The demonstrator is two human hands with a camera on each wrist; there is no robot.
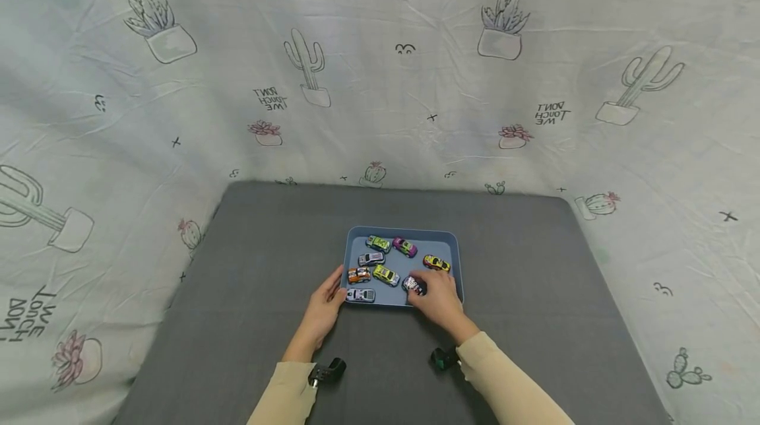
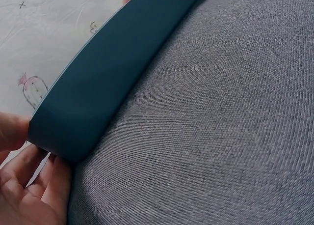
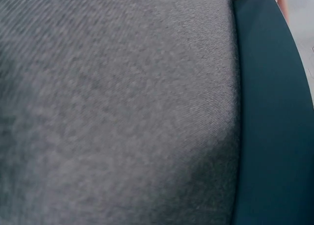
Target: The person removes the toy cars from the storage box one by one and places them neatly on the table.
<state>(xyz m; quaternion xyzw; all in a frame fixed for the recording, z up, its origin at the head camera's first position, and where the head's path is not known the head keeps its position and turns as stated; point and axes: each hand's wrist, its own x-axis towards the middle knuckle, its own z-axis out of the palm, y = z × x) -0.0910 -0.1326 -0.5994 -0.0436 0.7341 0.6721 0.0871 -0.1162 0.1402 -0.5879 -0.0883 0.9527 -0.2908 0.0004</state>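
A shallow blue tray (image 1: pixel 415 235) holds several small toy cars. At its left side, my left hand (image 1: pixel 322 309) grips the tray near the front corner; the left wrist view has its thumb and fingers (image 2: pixel 54 183) around that corner. Over the tray's front right part, my right hand (image 1: pixel 438 296) pinches a black-and-white toy car (image 1: pixel 413 285) between thumb and fingers. Behind this hand is a yellow-and-red car (image 1: pixel 436 262). Closest to the left hand are a silver-white car (image 1: pixel 360 295) and an orange car (image 1: pixel 359 274). The right wrist view shows mostly the tray's outer wall (image 3: pixel 274 112).
Farther in the tray are a yellow car (image 1: pixel 386 274), a silver-purple car (image 1: pixel 371 259), a green car (image 1: pixel 378 243) and a purple car (image 1: pixel 405 247). Grey cloth covers the table (image 1: pixel 267 247). A cactus-print curtain (image 1: pixel 380 82) hangs behind and along both sides.
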